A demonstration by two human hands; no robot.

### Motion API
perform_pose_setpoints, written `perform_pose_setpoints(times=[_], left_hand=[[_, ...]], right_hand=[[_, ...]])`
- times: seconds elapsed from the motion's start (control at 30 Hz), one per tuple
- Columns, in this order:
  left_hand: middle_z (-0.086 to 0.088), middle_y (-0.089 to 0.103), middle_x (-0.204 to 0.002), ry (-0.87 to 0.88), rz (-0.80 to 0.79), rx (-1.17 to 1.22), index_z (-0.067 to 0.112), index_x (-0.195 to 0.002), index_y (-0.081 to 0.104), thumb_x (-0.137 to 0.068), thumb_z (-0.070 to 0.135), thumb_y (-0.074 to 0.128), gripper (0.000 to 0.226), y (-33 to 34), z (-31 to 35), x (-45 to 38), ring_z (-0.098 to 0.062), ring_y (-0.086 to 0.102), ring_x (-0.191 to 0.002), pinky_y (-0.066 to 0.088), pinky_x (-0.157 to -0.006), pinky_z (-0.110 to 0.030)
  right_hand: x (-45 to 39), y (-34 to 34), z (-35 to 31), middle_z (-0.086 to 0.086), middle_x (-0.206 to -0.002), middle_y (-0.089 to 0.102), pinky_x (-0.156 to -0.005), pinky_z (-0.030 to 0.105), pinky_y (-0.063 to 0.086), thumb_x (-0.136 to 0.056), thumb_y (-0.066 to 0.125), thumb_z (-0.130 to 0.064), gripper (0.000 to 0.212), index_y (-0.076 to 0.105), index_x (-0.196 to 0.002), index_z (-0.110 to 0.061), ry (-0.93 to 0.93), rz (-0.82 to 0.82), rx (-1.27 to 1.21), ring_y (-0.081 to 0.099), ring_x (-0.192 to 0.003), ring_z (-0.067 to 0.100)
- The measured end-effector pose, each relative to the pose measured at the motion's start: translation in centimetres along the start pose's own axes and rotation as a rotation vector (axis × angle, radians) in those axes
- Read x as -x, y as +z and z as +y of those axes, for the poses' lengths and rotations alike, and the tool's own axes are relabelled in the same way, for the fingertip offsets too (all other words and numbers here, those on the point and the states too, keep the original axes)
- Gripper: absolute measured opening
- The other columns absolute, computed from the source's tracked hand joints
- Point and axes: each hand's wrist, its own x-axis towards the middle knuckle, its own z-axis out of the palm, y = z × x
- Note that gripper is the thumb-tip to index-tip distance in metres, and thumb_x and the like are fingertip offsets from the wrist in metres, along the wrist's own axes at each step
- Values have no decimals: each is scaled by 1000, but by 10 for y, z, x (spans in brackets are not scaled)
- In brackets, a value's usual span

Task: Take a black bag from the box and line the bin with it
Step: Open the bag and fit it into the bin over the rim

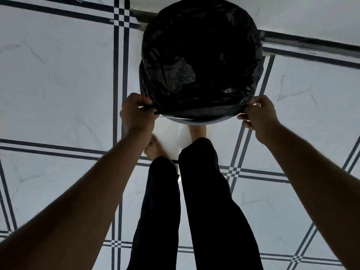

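Note:
A black plastic bag lies spread over the round mouth of a white bin that stands on the floor in front of me. The bag hangs down inside and covers the far and side rim. At the near side its edge is stretched taut across the rim, with a sliver of the pale rim showing below it. My left hand pinches the bag's near-left edge. My right hand pinches the near-right edge. No box is in view.
The floor is white marble-look tile with dark striped borders. My bare feet and black trouser legs stand right against the bin's near side. A white wall or cabinet base runs behind the bin.

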Motion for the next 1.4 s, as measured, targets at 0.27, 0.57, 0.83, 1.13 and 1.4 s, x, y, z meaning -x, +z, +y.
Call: perform_pose_setpoints(times=[0.27, 0.57, 0.83, 1.13, 1.4], left_hand=[[3, 70, -59, -146, 3, 58, 18, -62, 67, -79, 17, 63, 18, 15, -3, 12, -5, 69, -53, 62, -77, -44], [-14, 70, -98, -378, 42, 358, 6, -83, 68, -81, -11, 64, 17, 34, -4, 26, -23, 69, -78, 63, -72, -36], [-2, 70, -78, -285, 38, 190, 19, -74, 63, -74, -11, 67, 30, 35, -29, 10, -26, 73, -82, 61, -77, -34], [5, 69, -88, -17, 5, -161, 12, -89, 63, -70, 0, 78, 27, 38, -41, -29, -18, 64, -82, 53, -67, -21], [4, 73, -90, 89, -242, -227, 26, -83, 66, -81, 17, 70, 11, 17, -51, -38, -21, 70, -89, 57, -82, -41]], right_hand=[[13, 0, 7, 7, -91, 73, -66, 29, 56, -93, 44, -3, 26, 68, -89, -11, -21, -121, -172, 72, -77, 17], [15, 0, 36, 4, -92, 77, -79, 23, 58, -91, 65, -4, 13, 69, -103, -4, 84, -270, -576, 74, -88, 13], [14, 11, 53, 10, -102, 75, -73, 23, 60, -87, 62, 13, 29, 66, -114, 2, 206, -197, -669, 75, -91, 16], [-16, 44, 36, 10, -89, 71, -71, 29, 63, -87, 50, 23, 34, 66, -86, -7, 169, -14, -511, 71, -81, 20], [-7, 7, 34, 5, -78, 70, -79, 40, 60, -80, 74, -3, 16, 70, -80, -18, -43, -26, 293, 67, -79, 25]])
